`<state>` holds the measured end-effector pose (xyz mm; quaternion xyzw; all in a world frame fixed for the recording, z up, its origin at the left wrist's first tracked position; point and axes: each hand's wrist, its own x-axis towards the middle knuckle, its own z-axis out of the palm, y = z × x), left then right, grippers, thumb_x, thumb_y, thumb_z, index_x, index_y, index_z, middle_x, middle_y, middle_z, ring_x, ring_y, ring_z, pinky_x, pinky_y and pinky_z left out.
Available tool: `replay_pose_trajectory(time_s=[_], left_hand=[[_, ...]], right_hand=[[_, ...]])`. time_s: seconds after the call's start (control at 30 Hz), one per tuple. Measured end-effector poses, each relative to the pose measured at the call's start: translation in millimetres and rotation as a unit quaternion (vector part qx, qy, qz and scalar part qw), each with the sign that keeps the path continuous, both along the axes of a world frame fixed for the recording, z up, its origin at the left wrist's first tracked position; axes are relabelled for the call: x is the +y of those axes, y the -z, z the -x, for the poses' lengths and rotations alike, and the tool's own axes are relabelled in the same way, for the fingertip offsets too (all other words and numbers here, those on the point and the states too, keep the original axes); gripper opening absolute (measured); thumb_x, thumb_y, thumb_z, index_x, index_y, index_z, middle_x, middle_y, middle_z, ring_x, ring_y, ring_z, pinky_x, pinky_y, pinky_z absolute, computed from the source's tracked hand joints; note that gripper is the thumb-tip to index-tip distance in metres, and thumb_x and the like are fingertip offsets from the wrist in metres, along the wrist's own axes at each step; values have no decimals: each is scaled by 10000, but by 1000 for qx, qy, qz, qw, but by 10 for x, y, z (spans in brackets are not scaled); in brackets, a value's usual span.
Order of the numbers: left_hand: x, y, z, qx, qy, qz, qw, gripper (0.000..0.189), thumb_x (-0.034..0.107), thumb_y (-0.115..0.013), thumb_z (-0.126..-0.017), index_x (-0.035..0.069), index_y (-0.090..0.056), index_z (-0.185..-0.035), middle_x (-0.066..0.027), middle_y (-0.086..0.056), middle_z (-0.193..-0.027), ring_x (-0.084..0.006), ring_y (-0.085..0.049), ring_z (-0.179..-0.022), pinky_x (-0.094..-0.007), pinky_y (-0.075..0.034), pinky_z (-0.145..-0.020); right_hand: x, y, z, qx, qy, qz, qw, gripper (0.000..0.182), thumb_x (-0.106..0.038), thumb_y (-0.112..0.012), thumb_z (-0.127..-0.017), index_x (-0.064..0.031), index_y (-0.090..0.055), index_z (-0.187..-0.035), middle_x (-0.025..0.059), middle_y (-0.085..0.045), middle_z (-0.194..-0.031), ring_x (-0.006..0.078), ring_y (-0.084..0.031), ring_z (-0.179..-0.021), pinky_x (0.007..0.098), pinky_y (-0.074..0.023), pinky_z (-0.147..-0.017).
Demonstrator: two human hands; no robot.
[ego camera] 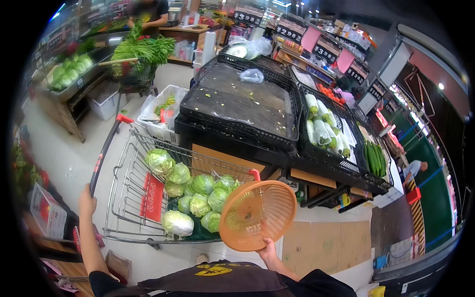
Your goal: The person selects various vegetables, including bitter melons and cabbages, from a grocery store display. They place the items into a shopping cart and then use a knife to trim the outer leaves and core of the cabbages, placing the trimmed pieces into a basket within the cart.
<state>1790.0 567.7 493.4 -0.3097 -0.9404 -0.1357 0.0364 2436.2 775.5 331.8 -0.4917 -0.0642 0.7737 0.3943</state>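
Note:
My left hand [87, 202] grips the dark handlebar [101, 159] of a wire shopping cart [128, 189]. Several heads of lettuce [200, 195] lie in the cart, and a paler, longer cabbage head [178, 223] lies near its closer side. My right hand [268, 249] holds an orange plastic basket [237, 234] by its rim. The basket is tilted, showing its slotted inside, and overlaps the right end of the cart in this view.
Beyond the cart, a display stand holds a black crate [237, 137] with leaf scraps and a plastic bag [251, 75]. Net-wrapped vegetables [322, 130] and cucumbers [374, 157] lie to the right. A white basket [159, 132] is on the floor. Another person [148, 18] handles greens at upper left.

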Motion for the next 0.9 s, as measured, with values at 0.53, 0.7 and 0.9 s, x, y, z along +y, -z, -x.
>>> replay_pose_trajectory(time_s=[0.53, 0.7, 0.9], left_hand=[[80, 249, 831, 23, -65, 52, 996, 563, -22, -519, -694, 37, -429, -1247, -245, -558, -1056, -418, -562, -900, -445, -447, -797], [642, -52, 316, 115, -158, 150, 969, 810, 152, -627, -737, 166, -174, -1408, -143, -387, -1334, -313, -400, -1208, -578, -325, -922], [1537, 881, -1475, 110, 35, -267, 957, 802, 184, -637, -781, 83, -148, -1409, -164, -202, -1438, -328, -213, -1325, -468, -202, -1059]], right_hand=[[498, -390, 934, 19, -44, -29, 998, 428, -31, -504, -751, 8, -466, -1175, 117, -564, -1118, 265, -536, -1038, 400, -412, -938], [711, -455, 939, 27, -96, -31, 995, 440, -20, -500, -735, 15, -464, -1172, 117, -562, -1104, 254, -548, -997, 380, -453, -881], [1240, -778, 554, -66, -176, -100, 977, 449, -37, -514, -723, 19, -469, -1167, 116, -579, -1061, 234, -558, -970, 360, -470, -835]])
